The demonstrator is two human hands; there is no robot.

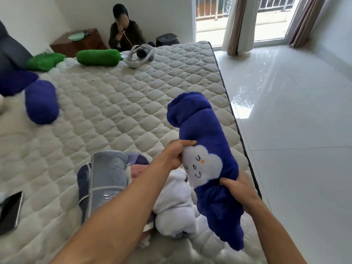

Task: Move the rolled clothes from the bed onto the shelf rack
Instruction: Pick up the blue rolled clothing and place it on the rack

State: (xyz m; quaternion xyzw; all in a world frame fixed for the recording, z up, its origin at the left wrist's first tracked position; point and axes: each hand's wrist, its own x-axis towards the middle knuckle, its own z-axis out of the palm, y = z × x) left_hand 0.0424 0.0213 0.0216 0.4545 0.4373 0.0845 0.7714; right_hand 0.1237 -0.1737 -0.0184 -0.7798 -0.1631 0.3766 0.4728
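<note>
- While both hands grip it, the blue roll (205, 141) hangs over the bed's (114, 103) right edge, long axis pointing away.
- Left hand (171, 157) pinches mid-roll; right hand (240, 193) clasps the near end.
- No rack in view.

Quilted white bed (118, 103). Landmark: headset (140, 56) at the far edge. Left of it, two green rolls (98, 57); nearer, left, blue rolls (41, 103). Near edge: grey roll (105, 180), white roll (175, 212), phone (10, 210).
</note>
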